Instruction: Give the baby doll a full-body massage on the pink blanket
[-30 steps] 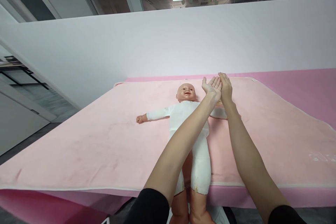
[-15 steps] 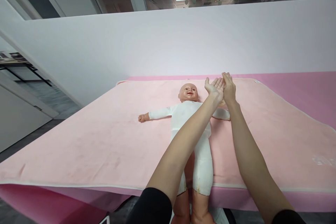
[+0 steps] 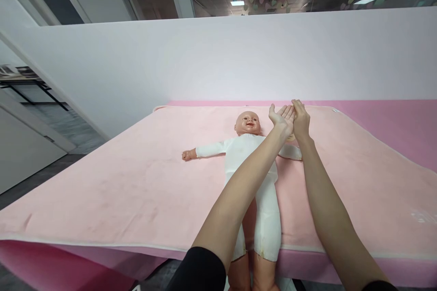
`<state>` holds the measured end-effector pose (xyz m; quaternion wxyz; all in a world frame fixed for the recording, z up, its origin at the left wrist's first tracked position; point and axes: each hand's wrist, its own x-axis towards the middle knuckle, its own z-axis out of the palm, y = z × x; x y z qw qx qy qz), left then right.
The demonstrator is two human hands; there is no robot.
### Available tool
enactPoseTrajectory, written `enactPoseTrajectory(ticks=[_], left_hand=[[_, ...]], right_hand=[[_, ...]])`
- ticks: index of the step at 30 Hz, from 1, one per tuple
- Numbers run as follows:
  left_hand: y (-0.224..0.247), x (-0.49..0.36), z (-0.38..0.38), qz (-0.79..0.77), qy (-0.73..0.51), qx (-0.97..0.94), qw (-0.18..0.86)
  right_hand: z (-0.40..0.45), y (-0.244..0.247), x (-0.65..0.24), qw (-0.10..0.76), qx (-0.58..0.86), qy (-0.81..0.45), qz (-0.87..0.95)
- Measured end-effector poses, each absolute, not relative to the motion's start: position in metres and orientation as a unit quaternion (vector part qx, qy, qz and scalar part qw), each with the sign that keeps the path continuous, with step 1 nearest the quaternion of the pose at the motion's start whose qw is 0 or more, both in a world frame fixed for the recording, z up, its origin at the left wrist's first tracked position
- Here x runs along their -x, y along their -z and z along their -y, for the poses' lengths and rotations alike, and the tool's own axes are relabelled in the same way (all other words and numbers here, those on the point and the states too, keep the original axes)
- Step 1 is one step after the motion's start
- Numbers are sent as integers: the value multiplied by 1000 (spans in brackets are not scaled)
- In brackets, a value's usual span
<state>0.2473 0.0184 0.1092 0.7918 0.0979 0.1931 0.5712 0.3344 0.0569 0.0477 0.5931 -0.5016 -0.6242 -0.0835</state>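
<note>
A baby doll (image 3: 239, 150) with a bald head and a white cloth body lies face up, its legs reaching past the table's near edge. My left hand (image 3: 282, 117) is palm up with fingers spread, above the doll's outstretched arm on the right. Against its fingers and palm edge rests my right hand (image 3: 301, 119), fingers extended and together. Neither hand shows anything held. Partly hidden behind my wrists is a small tan round thing (image 3: 291, 137), too covered to name. My left forearm crosses over the doll's torso.
A pale pink blanket (image 3: 136, 168) with a white edge covers the pink table (image 3: 392, 122). Behind it stands a white half-wall (image 3: 239, 59) with glass above. A white door (image 3: 27, 145) is at the left.
The view has tilted up slightly, so everything sits a little lower in the picture. My right hand's fingers have shifted slightly against the left hand.
</note>
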Motion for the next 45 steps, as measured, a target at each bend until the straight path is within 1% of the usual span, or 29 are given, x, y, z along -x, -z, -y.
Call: enactPoseTrajectory(ticks=[4, 6, 8, 11, 13, 15, 17, 19, 21, 24, 27, 30, 32, 35, 37, 42, 45], left_hand=[[-114, -237, -17, -210, -564, -132, 788], [-112, -223, -12, -224, -560, -192, 774], [-104, -201, -3, -245, -565, -284, 735], [-78, -159, 18, -299, -578, -443, 617], [-58, -128, 35, -333, -547, -563, 523], [-41, -102, 49, -354, -462, -695, 423], [-31, -84, 59, -324, -372, -803, 333], [-27, -75, 63, -305, -300, -867, 257], [-27, -74, 64, -320, -246, -894, 196], [-27, -79, 64, -373, -197, -896, 138], [-23, -82, 65, -437, -189, -872, 116], [-16, -79, 65, -492, -209, -836, 122], [-10, -74, 64, -520, -233, -811, 134], [1, -64, 59, -539, -276, -782, 149], [8, -58, 55, -534, -296, -775, 160], [15, -55, 51, -548, -325, -747, 192], [14, -57, 50, -559, -360, -719, 202]], right_hand=[[-55, -46, -334, 581, 505, 97, 631], [-54, -46, -335, 560, 512, 95, 644], [-52, -49, -335, 547, 524, 81, 648], [-48, -55, -332, 567, 533, 69, 624], [-44, -62, -329, 599, 525, 90, 598], [-40, -69, -327, 630, 511, 126, 571], [-36, -76, -326, 653, 501, 158, 546], [-33, -82, -325, 669, 494, 179, 526], [-30, -88, -322, 680, 483, 188, 518], [-22, -99, -310, 682, 469, 192, 528], [-6, -108, -282, 665, 464, 183, 556], [13, -104, -242, 632, 439, 154, 620], [26, -90, -215, 584, 380, 129, 705], [41, -58, -187, 482, 277, 85, 827], [50, -38, -179, 450, 241, 47, 858], [72, -11, -191, 445, 296, -59, 843], [82, -7, -202, 386, 327, -107, 856]])
